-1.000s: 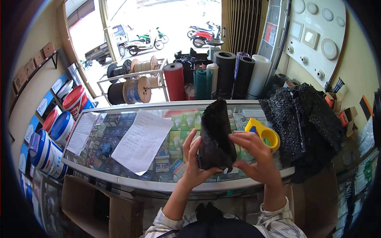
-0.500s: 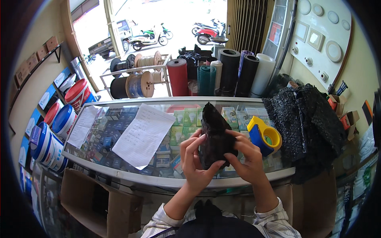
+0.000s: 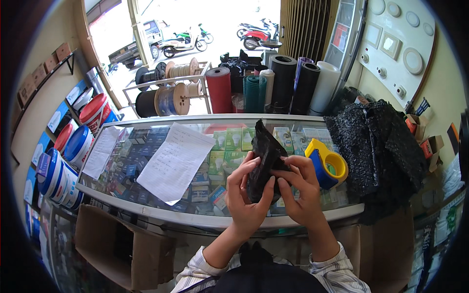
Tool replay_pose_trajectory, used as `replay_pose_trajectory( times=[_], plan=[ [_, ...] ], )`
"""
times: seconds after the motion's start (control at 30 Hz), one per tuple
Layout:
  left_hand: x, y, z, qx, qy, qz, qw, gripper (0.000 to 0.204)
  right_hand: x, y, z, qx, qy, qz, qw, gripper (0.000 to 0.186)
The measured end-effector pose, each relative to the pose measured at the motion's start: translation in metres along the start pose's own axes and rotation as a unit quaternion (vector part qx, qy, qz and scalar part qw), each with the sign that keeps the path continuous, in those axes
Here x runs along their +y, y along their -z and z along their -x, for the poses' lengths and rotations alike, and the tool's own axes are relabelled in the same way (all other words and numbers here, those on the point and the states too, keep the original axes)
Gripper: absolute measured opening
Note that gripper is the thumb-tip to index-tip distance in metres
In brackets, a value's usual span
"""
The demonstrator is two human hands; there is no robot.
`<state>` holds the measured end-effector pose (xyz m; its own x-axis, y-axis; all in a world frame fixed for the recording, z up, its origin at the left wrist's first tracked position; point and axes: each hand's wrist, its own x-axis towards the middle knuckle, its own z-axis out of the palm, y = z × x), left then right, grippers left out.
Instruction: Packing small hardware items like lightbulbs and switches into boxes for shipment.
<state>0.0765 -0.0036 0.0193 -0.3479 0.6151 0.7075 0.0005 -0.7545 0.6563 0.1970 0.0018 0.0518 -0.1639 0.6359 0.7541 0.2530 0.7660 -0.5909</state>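
Holding folded black plastic [image 3: 264,149] above the glass-topped surface [image 3: 195,219].
Gripping one side with left fingers [image 3: 240,177] curled closed, pinching the other with right fingers [image 3: 305,171], near a yellow-and-blue tape dispenser [image 3: 320,168].

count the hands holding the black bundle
2: the left hand on the left side of the black bundle, the right hand on its right side, both in plain view above the glass counter.
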Motion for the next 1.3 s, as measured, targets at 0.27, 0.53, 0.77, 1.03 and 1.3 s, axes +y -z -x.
replay_pose_trajectory(
  times=[0.27, 0.53, 0.77, 1.03, 1.3],
  plan=[
    [-0.005, 0.013, -0.004, -0.042, -0.053, -0.097, 0.993, 0.027, 0.006, 0.002, -0.002, -0.056, 0.006, 0.050, 0.997, 0.011],
    [-0.005, 0.015, -0.018, -0.061, 0.094, -0.033, 0.993, 0.027, 0.014, 0.025, -0.028, -0.117, -0.020, 0.004, 0.993, 0.015],
    [0.000, 0.013, -0.030, -0.104, 0.115, -0.077, 0.985, 0.049, 0.019, 0.024, -0.075, -0.170, 0.029, -0.013, 0.985, 0.049],
    [0.001, 0.014, -0.047, -0.168, 0.128, -0.106, 0.972, 0.056, 0.033, 0.023, -0.087, -0.276, 0.014, -0.041, 0.960, 0.026],
    [-0.022, 0.017, -0.047, -0.180, 0.145, -0.103, 0.967, 0.025, 0.017, 0.017, -0.054, -0.132, 0.109, 0.109, 0.979, 0.019]
  ],
)
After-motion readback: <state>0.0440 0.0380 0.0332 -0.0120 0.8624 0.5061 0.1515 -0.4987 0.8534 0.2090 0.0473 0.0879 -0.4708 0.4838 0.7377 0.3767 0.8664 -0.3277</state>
